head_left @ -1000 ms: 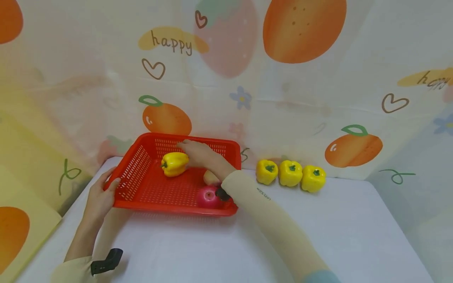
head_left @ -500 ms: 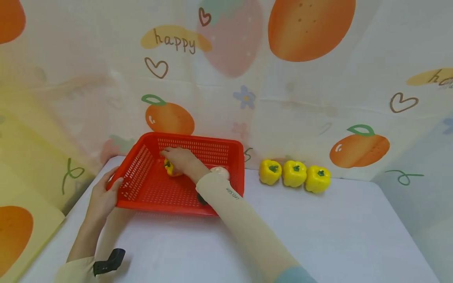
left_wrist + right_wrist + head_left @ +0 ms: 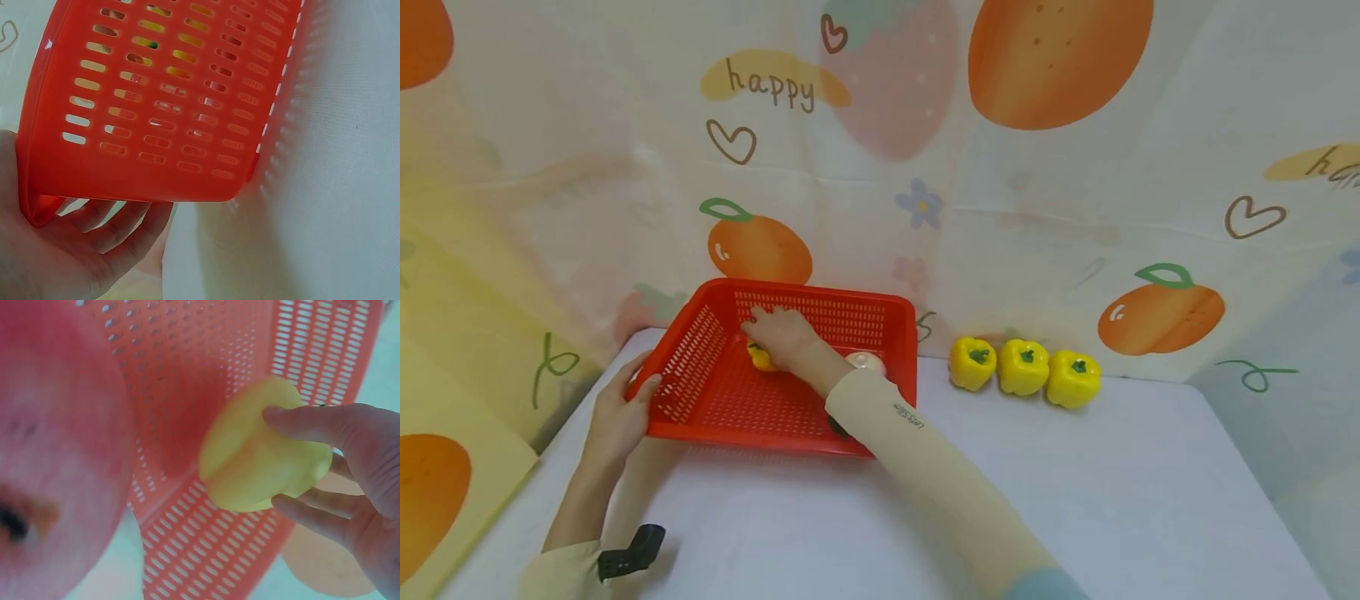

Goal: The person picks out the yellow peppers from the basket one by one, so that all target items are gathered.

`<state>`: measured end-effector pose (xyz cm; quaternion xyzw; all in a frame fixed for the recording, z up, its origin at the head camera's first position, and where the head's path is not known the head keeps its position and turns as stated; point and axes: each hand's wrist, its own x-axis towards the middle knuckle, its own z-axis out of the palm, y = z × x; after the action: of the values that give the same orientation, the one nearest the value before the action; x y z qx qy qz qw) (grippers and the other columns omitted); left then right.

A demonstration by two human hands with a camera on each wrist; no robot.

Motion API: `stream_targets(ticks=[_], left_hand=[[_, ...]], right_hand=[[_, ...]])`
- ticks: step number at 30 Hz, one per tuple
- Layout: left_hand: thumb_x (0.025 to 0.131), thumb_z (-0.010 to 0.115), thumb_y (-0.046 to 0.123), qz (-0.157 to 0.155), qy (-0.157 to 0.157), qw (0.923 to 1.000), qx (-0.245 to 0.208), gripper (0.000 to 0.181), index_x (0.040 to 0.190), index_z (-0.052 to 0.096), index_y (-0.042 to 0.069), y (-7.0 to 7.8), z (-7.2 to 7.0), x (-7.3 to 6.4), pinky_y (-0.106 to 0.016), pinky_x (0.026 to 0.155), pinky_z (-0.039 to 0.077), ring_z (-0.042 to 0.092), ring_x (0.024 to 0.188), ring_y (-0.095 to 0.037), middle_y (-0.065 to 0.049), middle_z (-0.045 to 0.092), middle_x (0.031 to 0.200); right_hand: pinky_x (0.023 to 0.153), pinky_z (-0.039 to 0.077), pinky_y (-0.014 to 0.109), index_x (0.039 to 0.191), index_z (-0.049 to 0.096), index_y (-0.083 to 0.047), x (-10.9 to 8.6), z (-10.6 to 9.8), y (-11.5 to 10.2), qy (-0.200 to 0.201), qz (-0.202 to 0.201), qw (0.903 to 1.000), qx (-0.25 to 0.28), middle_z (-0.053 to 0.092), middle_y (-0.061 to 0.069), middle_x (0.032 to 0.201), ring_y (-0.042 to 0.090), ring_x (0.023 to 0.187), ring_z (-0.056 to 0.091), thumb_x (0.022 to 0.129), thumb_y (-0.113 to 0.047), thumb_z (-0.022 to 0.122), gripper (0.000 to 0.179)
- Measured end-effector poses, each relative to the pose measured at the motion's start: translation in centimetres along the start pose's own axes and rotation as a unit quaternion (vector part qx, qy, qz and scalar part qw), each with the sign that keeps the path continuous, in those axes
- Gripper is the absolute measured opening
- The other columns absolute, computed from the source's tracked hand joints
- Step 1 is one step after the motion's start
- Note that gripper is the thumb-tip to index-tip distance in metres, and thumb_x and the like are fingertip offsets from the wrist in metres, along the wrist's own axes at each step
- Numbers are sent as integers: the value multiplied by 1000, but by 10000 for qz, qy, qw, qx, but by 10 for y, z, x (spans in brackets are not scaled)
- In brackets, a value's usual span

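A red plastic basket [image 3: 775, 447] with slotted walls stands on the white table. My left hand [image 3: 617, 417] grips its left rim, thumb inside; in the left wrist view the fingers curl under the rim. Inside the basket, my right hand [image 3: 786, 333] holds a yellow bell pepper [image 3: 256, 450] near the back left corner. The right wrist view shows the thumb on one side of it and fingers on the other. A pink round fruit [image 3: 69, 412] looms close to that camera; in the head view the right forearm hides it. Beside it sits a whitish round thing [image 3: 867, 362].
Three yellow bell peppers, a left one [image 3: 972, 364], a middle one [image 3: 1024, 368] and a right one [image 3: 1073, 380], stand in a row right of the basket. A fruit-printed cloth [image 3: 1000, 183] hangs right behind the table [image 3: 1120, 483].
My right hand has moved left across the basket, from beside the yellow bell pepper to holding it. The left hand stays on the rim. The head view has shifted slightly.
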<state>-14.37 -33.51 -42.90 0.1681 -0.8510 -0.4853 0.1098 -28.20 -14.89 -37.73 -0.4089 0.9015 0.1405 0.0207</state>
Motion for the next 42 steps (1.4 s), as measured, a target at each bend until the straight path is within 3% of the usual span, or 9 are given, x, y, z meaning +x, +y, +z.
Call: stream_targets(ticks=[7, 11, 20, 26, 32, 42], left_hand=[[105, 43, 30, -11, 26, 9999, 124, 55, 154, 30, 11, -1, -4, 1, -16, 61, 44, 50, 74, 0, -30, 47, 132], [105, 41, 32, -126, -62, 9999, 28, 56, 155, 27, 12, 0, -4, 2, -18, 60, 47, 51, 74, -3, -30, 46, 133], [105, 41, 32, -147, -111, 9998, -4, 56, 155, 27, 11, 1, -2, 2, -18, 61, 46, 52, 75, -3, -29, 46, 132], [105, 40, 34, -230, -175, 9996, -11, 58, 156, 25, 12, 1, 0, 2, -18, 61, 48, 52, 77, -6, -29, 44, 134], [105, 40, 33, -199, -180, 9996, -64, 57, 155, 26, 11, 2, 1, 0, -18, 61, 48, 52, 76, -5, -29, 45, 133], [104, 40, 36, -227, -246, 9994, -114, 59, 156, 24, 11, 1, 1, -1, -18, 62, 49, 52, 78, -5, -29, 41, 137]], right_hand=[[95, 47, 30, 150, 40, -27, -19, -16, 3, 90, -49, 9991, 423, 31, 8, 152, 23, 127, 48, 93, -39, 64, 63], [84, 49, 27, 145, 45, -25, -35, -25, 13, 407, -157, 9948, 925, 40, 5, 137, 17, 111, 50, 89, -38, 68, 63], [80, 45, 23, 138, 51, -19, -77, -30, 52, 973, -184, 9665, 2369, 52, -3, 116, 11, 98, 50, 84, -32, 75, 61], [87, 45, 27, 137, 53, -17, -105, -28, 73, 1356, -192, 9518, 2745, 56, -2, 124, 13, 105, 53, 82, -30, 77, 62], [103, 41, 32, 140, 51, -16, -130, -23, 100, 1588, 77, 9442, 2885, 54, 2, 136, 18, 123, 48, 79, -28, 81, 69], [104, 42, 42, 145, 46, -16, -175, -8, 144, 1396, 522, 9161, 3722, 45, 2, 147, 23, 136, 37, 82, -22, 79, 71]])
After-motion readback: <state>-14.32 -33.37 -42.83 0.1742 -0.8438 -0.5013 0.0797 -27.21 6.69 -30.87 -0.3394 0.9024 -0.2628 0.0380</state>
